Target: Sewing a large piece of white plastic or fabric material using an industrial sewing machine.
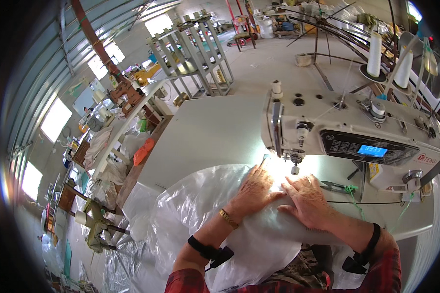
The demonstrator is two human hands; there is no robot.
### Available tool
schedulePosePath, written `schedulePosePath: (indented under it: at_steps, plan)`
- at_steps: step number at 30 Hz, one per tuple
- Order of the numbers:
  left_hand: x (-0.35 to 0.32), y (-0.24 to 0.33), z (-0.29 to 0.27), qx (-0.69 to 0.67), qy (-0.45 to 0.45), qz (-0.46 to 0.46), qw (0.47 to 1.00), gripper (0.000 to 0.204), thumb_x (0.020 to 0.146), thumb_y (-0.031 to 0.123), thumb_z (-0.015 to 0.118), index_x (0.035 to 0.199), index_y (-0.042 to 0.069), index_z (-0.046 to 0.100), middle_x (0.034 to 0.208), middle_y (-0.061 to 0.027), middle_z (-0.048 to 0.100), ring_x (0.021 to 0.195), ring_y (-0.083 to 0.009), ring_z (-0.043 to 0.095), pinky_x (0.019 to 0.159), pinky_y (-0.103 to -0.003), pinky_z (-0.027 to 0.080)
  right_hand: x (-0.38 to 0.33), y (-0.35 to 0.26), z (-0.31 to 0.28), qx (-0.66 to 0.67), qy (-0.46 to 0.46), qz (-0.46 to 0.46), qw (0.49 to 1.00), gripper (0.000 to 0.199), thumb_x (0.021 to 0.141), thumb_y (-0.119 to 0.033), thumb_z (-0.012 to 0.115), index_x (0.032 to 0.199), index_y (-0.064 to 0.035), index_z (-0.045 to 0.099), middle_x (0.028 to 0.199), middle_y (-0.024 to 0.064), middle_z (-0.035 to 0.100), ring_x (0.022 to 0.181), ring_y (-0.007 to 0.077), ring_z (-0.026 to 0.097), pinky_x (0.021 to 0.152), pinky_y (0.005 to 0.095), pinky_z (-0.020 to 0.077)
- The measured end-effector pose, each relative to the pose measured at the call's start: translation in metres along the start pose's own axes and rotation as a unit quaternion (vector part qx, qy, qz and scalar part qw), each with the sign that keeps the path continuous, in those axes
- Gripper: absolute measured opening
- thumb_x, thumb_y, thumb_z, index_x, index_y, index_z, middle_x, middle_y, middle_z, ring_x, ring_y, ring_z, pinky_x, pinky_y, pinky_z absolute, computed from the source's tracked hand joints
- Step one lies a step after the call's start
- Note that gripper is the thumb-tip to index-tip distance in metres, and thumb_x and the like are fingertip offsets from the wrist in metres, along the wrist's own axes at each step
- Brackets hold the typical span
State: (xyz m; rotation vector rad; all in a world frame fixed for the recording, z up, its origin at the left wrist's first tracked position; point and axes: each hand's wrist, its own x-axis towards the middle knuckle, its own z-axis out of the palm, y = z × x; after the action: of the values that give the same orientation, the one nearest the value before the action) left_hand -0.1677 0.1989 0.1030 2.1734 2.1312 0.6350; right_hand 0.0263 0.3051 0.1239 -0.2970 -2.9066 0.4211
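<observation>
A white sewing machine [298,115] with a lit blue display stands on a pale table. A bright lamp glares around its needle area. Clear plastic sheeting [195,195] spreads over the table's front edge and drapes toward my lap. On its far end my left hand [255,189] lies palm down, fingers stretched toward the needle. My right hand [305,199] rests flat just right of it, thumb out and fingertips close to the glare. Both press the sheeting; neither grasps it. Thread snips [333,186] with a green cord lie right of my right hand.
White thread cones [374,54] stand behind the machine at the right. The pale tabletop [215,127] reaches far left. Beyond it are a grey metal rack [195,58], an orange bag [143,151] and a wooden stool [95,222] amid loose plastic.
</observation>
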Motion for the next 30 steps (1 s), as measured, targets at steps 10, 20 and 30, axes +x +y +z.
schedulePosePath:
  at_steps: [10,20,30]
  plan:
    - [0.0012,0.0050,-0.0034,-0.005,0.032,0.011,0.999,0.069,0.089,0.049,0.061,0.129,-0.006,0.051,0.140,-0.0283,0.044,0.136,-0.0433,0.034,0.114,-0.050,0.025,-0.0011,-0.0001,0.0007,0.006,0.030,-0.020,0.999,0.062,0.091,-0.048,0.057,0.136,-0.0044,0.052,0.143,0.0163,0.047,0.131,0.0325,0.042,0.112,0.0509,0.0226]
    - [0.0021,0.0064,-0.0062,0.006,0.007,-0.004,1.000,0.065,0.090,0.049,0.059,0.122,-0.007,0.055,0.134,-0.0298,0.048,0.135,-0.0443,0.034,0.114,-0.051,0.025,-0.0003,-0.0011,0.0018,-0.002,0.065,-0.024,0.998,0.060,0.090,-0.045,0.060,0.133,-0.0039,0.054,0.139,0.0144,0.051,0.125,0.0301,0.046,0.110,0.0485,0.0268]
    - [0.0048,0.0041,-0.0084,0.012,0.011,0.012,1.000,0.057,0.091,0.048,0.058,0.118,-0.002,0.058,0.122,-0.0252,0.054,0.121,-0.0442,0.044,0.108,-0.051,0.030,0.0004,0.0007,0.0055,0.010,0.079,-0.031,0.996,0.057,0.089,-0.044,0.061,0.130,-0.0041,0.054,0.133,0.0145,0.052,0.124,0.0316,0.046,0.109,0.0494,0.0272]
